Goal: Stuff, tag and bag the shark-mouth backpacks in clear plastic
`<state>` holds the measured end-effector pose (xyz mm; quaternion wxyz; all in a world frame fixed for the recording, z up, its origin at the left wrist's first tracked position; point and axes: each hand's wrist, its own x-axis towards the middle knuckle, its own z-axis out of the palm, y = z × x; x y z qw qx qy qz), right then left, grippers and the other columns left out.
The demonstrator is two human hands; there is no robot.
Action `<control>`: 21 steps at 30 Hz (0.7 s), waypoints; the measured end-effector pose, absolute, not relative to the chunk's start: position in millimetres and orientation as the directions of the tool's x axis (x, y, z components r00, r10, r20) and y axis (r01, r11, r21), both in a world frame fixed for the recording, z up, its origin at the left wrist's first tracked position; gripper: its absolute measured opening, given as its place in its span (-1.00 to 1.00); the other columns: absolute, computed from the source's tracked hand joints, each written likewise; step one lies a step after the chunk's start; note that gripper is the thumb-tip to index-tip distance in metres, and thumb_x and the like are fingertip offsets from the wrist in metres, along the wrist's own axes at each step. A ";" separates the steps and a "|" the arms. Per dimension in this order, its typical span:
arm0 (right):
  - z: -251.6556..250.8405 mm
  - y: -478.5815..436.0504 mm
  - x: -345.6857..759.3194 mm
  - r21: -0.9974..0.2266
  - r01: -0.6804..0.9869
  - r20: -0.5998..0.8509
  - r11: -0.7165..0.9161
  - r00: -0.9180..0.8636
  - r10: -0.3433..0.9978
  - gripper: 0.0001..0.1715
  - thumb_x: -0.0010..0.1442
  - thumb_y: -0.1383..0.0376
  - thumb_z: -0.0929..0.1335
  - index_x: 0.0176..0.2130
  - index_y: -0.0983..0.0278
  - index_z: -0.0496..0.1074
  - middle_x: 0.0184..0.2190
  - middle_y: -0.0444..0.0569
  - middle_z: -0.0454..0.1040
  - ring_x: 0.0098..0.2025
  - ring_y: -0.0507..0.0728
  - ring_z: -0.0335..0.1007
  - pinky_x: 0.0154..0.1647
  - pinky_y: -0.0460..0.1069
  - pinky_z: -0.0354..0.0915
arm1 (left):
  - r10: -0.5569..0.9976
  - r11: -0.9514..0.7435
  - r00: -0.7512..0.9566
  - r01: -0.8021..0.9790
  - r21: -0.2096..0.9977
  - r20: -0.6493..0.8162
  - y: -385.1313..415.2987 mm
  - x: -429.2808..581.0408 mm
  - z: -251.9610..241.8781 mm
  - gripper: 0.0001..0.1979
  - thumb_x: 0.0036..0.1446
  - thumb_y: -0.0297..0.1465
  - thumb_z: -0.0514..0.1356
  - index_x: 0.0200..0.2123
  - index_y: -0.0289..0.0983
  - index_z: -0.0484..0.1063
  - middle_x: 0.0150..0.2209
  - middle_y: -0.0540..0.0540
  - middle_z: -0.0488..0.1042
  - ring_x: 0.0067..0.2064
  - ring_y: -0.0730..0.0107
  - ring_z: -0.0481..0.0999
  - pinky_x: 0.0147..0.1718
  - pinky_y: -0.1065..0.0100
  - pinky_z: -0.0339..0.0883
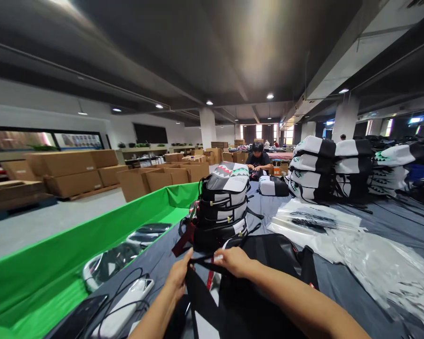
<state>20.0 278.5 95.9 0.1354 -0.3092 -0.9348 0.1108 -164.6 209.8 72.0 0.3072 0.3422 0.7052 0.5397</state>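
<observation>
A black and white backpack [257,292] lies on the grey-covered table right in front of me. Its black strap [202,260] is stretched between my two hands. My left hand [178,275] pinches the strap at the left end. With closed fingers, my right hand [235,262] grips the strap a little further right, above the bag. Some red-and-white material shows below the strap. Just beyond my hands stands a stack of several backpacks [226,207], the top one grey with a jagged-teeth print.
Clear plastic bags [385,259] spread over the table's right side, before stacked white-and-black backpacks [313,165]. A green-lined trough [155,207] holds plastic-wrapped bags [116,259]. Near my left arm lie a white power strip [123,306] and cables. A person [257,157] works across the table.
</observation>
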 end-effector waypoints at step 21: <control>114.5 208.4 96.8 -0.754 0.294 0.246 0.587 -0.703 0.667 -0.77 0.35 0.38 0.18 -0.10 0.25 0.37 -0.44 -0.17 0.48 -0.41 0.05 0.44 -0.33 -0.08 0.36 | 0.943 -0.048 -0.333 -0.091 0.995 0.015 231.9 -72.4 162.1 -0.50 -0.21 0.00 0.44 -0.57 -0.31 0.43 -0.61 -0.09 0.48 -0.59 0.33 0.47 -0.59 0.34 0.38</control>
